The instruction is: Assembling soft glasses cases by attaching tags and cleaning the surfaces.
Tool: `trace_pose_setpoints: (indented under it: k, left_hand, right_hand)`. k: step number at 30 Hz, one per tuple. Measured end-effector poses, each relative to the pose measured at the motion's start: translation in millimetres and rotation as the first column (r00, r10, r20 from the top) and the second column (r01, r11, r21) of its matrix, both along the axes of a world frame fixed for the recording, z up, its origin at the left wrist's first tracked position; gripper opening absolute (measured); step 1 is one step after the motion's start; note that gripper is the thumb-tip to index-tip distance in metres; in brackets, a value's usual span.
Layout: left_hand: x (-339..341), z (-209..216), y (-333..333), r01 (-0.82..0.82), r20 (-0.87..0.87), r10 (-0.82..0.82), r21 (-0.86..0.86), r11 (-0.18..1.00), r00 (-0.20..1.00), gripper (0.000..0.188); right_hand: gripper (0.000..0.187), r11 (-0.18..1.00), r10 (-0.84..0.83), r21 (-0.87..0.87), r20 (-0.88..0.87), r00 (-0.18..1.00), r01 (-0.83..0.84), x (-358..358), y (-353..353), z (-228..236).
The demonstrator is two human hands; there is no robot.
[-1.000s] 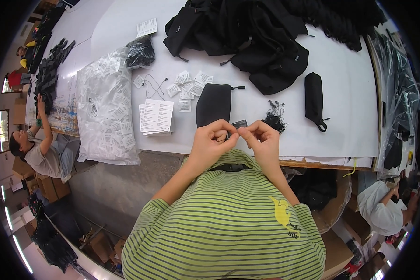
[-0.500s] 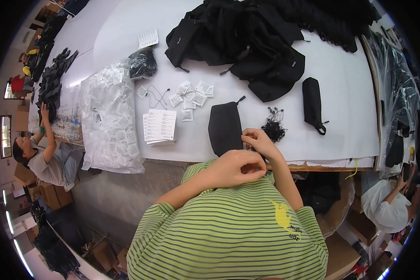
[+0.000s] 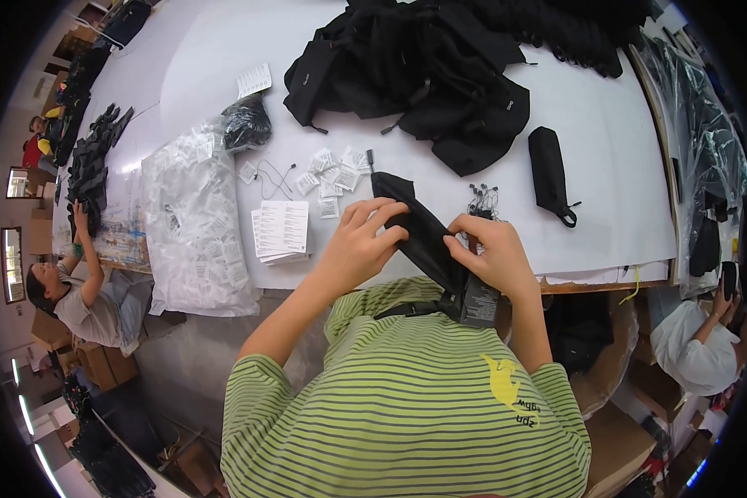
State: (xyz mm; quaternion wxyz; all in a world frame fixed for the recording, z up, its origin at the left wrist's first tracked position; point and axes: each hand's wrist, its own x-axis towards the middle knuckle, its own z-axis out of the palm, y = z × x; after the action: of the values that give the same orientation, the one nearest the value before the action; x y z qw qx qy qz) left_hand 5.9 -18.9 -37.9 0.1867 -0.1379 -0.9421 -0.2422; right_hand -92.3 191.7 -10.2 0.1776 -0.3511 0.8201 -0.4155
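A small black fabric pouch (image 3: 427,236) is held slanted at the table's near edge, its zip pull at the upper left end. My left hand (image 3: 363,239) grips its left side with bent fingers. On its right edge my right hand (image 3: 496,256) closes thumb and forefinger. From the pouch's lower end hangs a dark printed hang tag (image 3: 479,302), with a black strap beside it against my shirt. Just beyond my right hand lies a bunch of black tag strings (image 3: 483,199), partly hidden. White sachets (image 3: 334,173) lie beyond my left hand.
Black pouches (image 3: 423,83) are heaped at the back, and another pouch (image 3: 549,174) lies at the right. To the left are a card stack (image 3: 280,228) and a large clear bag of sachets (image 3: 195,224). One person (image 3: 100,290) works at far left, another (image 3: 697,340) at far right.
My left hand has moved left and forward onto the pouch. The pouch has been lifted and tilted. A dark hang tag now shows at its lower end.
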Motion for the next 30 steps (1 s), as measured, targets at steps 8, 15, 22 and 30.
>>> trace_pose_setpoints:
  k: [8, 15, 22, 30]
  left_hand:
    - [6, -2, -12, 0.046, 0.032, -0.048, 0.041, 0.998, 0.998, 0.028]
    - [14, -33, -9, 0.122, -0.093, -0.105, 0.197, 0.973, 0.990, 0.023]
    - [62, -84, -5, -0.094, 0.444, -0.049, 0.294, 0.951, 0.895, 0.029]
    - [49, -88, -4, -0.224, 0.488, 0.035, 0.335, 0.915, 0.872, 0.029]
  right_hand:
    - [0.011, 0.995, 0.024, -0.099, -0.101, 0.995, -0.034, -2, -14, 6]
    - [0.017, 0.966, -0.201, -0.095, 0.304, 0.931, 0.240, 17, 18, -38]
    - [0.024, 0.981, 0.026, -0.173, 0.556, 0.831, 0.085, 36, 86, -128]
    - [0.033, 0.937, 0.228, 0.043, 0.675, 0.702, -0.346, 13, 164, -180]
